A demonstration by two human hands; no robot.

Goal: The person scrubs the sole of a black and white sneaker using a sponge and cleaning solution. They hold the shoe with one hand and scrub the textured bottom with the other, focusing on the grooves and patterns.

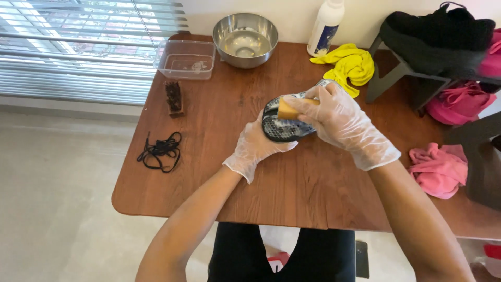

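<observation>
We've got the brown wooden table under everything. Over its middle our gloved left hand is wrapped around the heel end of a black shoe, holding it sole-up, while our gloved right hand pinches a yellow sponge flat against the sole. Black laces sit well off left, near the small brush.

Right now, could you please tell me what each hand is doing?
Left hand: closed, holding the shoe.
Right hand: closed, holding the sponge on it.
</observation>
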